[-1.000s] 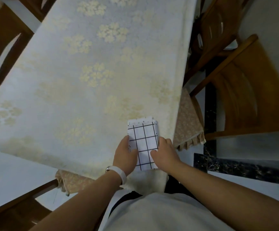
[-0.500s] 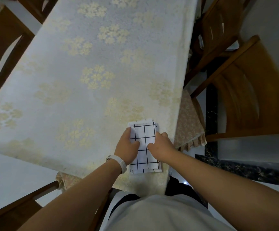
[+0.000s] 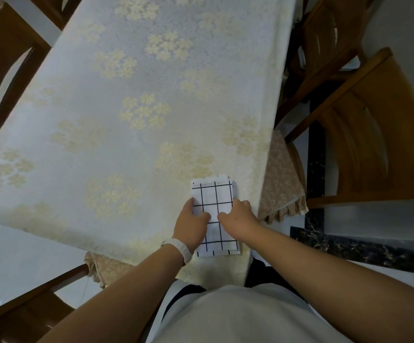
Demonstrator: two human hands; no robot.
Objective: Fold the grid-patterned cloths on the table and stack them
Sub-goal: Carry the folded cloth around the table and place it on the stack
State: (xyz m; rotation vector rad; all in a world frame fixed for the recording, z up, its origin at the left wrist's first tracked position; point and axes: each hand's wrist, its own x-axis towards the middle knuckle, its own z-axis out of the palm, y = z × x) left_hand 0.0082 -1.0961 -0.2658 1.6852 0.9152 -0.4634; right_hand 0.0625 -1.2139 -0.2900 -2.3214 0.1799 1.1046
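Note:
A folded white cloth with a dark grid pattern (image 3: 212, 194) lies on the near right corner of the table (image 3: 126, 107), with more folded layers showing under its far edge. Its near end reaches the table's front edge. My left hand (image 3: 192, 226), which wears a white wristband, holds the cloth's left side with the thumb laid across the top. My right hand (image 3: 239, 219) holds the right side in the same way. The two thumbs almost meet over the cloth's middle, and the hands hide that part.
The table wears a pale cloth with yellow flower patterns, and a tan skirt (image 3: 280, 179) hangs below its edges. Wooden chairs stand at the right (image 3: 374, 144), far right (image 3: 324, 45), far left (image 3: 5, 60) and near left (image 3: 27, 310). The floor is pale tile with a dark strip.
Both hands have slid from the cloth's near end to its middle, and the thumbs have come closer together. The cloth's near end now shows below the hands.

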